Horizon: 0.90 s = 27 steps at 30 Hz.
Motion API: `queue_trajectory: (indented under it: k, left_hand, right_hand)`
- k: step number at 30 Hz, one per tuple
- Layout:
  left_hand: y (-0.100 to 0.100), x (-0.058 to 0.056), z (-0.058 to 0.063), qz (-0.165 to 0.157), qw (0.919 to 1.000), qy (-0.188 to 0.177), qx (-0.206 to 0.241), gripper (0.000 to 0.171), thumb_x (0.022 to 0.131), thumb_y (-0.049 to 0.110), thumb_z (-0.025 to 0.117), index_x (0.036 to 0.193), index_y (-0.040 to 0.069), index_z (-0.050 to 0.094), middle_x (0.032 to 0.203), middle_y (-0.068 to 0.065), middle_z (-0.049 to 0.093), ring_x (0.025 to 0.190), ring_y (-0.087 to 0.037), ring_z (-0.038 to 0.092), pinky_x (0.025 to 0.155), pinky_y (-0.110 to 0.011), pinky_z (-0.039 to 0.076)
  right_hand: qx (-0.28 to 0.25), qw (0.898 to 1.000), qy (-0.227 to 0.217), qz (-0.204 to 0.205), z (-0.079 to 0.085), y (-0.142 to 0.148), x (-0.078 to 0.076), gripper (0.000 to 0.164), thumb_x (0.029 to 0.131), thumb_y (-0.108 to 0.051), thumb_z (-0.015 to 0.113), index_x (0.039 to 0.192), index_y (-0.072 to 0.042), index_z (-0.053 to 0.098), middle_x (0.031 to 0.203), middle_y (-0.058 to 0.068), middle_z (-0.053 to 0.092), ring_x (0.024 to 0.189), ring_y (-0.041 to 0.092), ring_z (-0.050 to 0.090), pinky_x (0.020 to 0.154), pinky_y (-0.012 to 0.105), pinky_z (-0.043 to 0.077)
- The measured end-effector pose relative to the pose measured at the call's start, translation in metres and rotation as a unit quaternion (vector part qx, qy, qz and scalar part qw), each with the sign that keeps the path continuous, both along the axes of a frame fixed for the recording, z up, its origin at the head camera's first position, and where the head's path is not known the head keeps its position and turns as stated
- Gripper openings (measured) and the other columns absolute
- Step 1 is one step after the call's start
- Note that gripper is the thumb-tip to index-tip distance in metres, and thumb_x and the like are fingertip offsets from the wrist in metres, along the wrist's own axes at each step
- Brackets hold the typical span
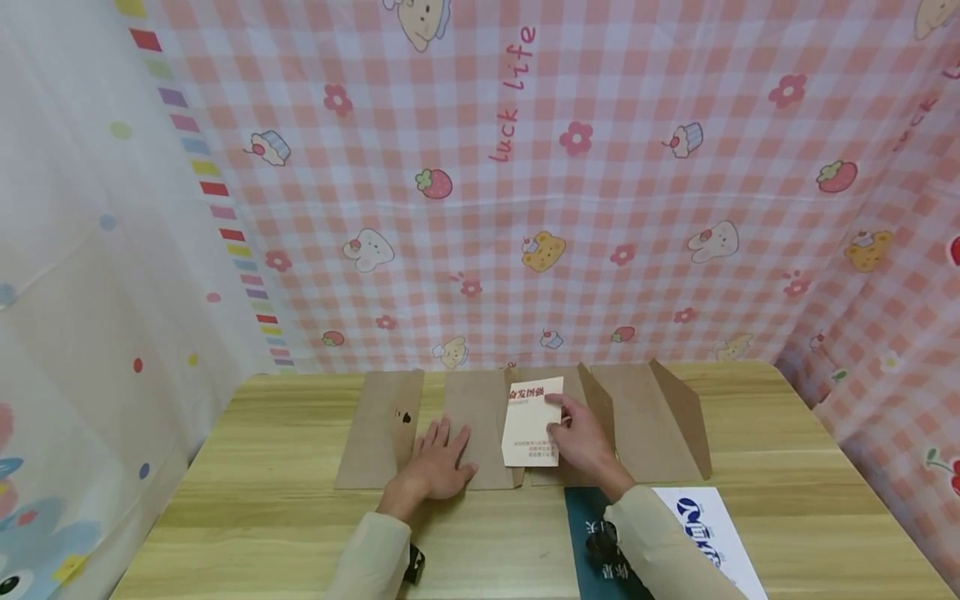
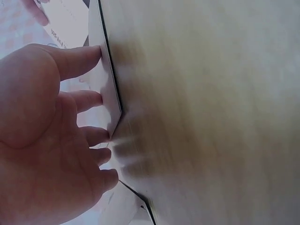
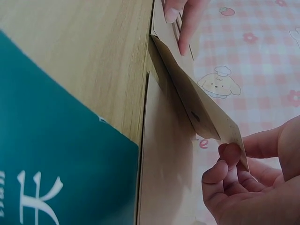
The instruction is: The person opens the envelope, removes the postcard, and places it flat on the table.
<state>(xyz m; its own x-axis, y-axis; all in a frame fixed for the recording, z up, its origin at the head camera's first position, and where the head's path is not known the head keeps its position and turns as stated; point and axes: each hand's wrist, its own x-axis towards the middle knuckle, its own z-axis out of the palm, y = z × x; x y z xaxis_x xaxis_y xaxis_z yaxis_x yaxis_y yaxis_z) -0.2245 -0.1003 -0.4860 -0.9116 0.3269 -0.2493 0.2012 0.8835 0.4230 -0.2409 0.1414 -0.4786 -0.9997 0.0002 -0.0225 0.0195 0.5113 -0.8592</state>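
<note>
Several brown kraft paper envelopes lie in a row across the table, their flaps unfolded to the right. My left hand (image 1: 438,468) rests with spread fingers on the second envelope (image 1: 483,408) from the left; in the left wrist view its fingertips touch the paper near the edge. Between thumb and fingers, my right hand (image 1: 583,442) pinches the right edge of a cream card (image 1: 531,425) printed with red characters and small dark text. The card is tilted up over the flap of that second envelope and partly covers the third envelope (image 1: 566,383).
The leftmost envelope (image 1: 367,442) has a dark spot on its flap. The rightmost envelope (image 1: 637,433) has its flap (image 1: 686,417) raised. Nearer, a dark teal card (image 1: 581,525) and a white card (image 1: 712,537) with blue print lie partly under my right sleeve. A checked curtain (image 1: 480,217) hangs behind.
</note>
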Motion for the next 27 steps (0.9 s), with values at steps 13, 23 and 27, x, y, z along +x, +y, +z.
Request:
queue_trajectory:
  k: [13, 23, 27]
  left_hand:
    - [-0.002, -0.002, 0.0, 0.003, 1.0, 0.004, -0.001, 0.057, 0.105, 0.03, 0.045, 0.155, 0.006, 0.031, 0.162, -0.027, 0.011, 0.15, -0.044, 0.006, 0.12, -0.059, 0.01]
    - [-0.003, -0.005, -0.003, -0.006, 0.9999, 0.013, -0.004, 0.058, 0.105, 0.031, 0.045, 0.155, 0.006, 0.032, 0.162, -0.027, 0.012, 0.15, -0.044, 0.008, 0.12, -0.059, 0.012]
    - [-0.003, -0.005, -0.002, -0.007, 0.9998, 0.013, -0.011, 0.058, 0.105, 0.031, 0.045, 0.155, 0.006, 0.031, 0.162, -0.026, 0.012, 0.15, -0.044, 0.008, 0.12, -0.059, 0.013]
  right_hand:
    - [-0.004, 1.0, 0.01, -0.001, -0.001, 0.008, -0.001, 0.048, 0.091, 0.001, 0.058, 0.138, -0.004, 0.055, 0.101, 0.015, 0.058, 0.081, 0.022, 0.052, 0.066, 0.027, 0.043]
    - [-0.014, 1.0, 0.009, 0.009, 0.002, 0.014, 0.002, 0.047, 0.093, 0.0, 0.058, 0.139, -0.004, 0.054, 0.101, 0.015, 0.056, 0.082, 0.023, 0.051, 0.064, 0.026, 0.044]
    - [-0.02, 1.0, 0.006, 0.014, 0.003, 0.016, 0.004, 0.047, 0.093, 0.0, 0.058, 0.14, -0.005, 0.054, 0.1, 0.014, 0.056, 0.082, 0.023, 0.051, 0.064, 0.026, 0.044]
